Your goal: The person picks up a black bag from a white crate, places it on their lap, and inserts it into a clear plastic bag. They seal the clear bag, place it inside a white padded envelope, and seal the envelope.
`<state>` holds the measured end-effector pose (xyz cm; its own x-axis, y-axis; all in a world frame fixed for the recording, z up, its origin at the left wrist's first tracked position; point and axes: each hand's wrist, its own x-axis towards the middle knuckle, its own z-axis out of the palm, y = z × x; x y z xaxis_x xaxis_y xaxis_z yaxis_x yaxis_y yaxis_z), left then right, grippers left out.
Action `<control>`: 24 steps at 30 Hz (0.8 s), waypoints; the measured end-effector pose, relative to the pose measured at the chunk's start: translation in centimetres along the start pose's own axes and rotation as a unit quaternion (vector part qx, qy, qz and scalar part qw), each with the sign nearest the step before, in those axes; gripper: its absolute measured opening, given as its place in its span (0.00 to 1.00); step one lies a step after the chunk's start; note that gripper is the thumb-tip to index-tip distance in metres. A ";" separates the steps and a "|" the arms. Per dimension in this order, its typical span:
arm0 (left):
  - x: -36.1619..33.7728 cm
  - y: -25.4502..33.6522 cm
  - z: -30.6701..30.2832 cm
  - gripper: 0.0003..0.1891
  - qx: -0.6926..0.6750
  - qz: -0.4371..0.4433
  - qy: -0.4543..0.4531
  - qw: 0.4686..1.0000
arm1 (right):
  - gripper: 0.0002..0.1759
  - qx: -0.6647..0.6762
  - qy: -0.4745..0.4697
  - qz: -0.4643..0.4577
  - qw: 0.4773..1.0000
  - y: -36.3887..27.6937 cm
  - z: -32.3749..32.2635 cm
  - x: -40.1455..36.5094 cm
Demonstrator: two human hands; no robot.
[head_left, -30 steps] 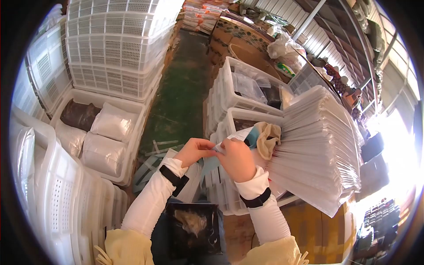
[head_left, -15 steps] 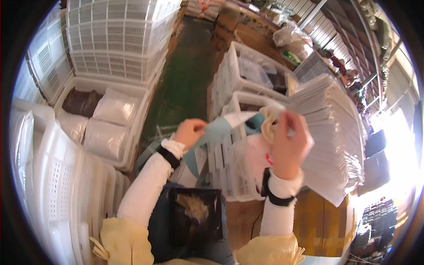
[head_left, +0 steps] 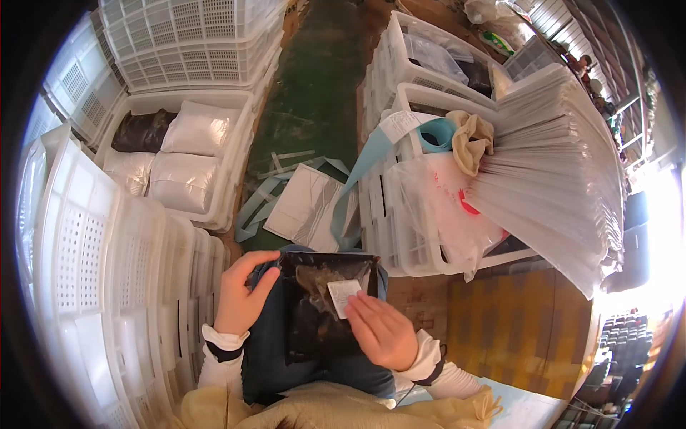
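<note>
Left hand [head_left: 241,299] off the blue strip [head_left: 370,155], now at corner of black bag [head_left: 314,336]; right hand [head_left: 386,334] (down too) has fingers on white label [head_left: 341,292] there.

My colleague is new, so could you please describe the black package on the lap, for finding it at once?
Between the white crates on either side, look at the person's lap. A glossy black package lies there, the left hand by its far left corner. Unlike the dark package in the left crate, it shows a small white label, partly under the right hand.
</note>
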<state>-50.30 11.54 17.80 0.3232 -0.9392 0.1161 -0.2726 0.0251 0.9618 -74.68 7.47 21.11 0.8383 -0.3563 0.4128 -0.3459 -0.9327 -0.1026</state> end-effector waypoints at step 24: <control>-4.3 2.2 8.0 0.34 0.433 0.242 -0.213 0.842 | 0.18 0.128 0.017 0.137 0.982 0.9 0.0 -7.7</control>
<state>-59.52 12.85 17.44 -0.3192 -0.9332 0.1652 -0.8968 0.3538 0.2655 -81.43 9.36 17.83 0.7126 -0.5979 0.3671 -0.4351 -0.7871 -0.4372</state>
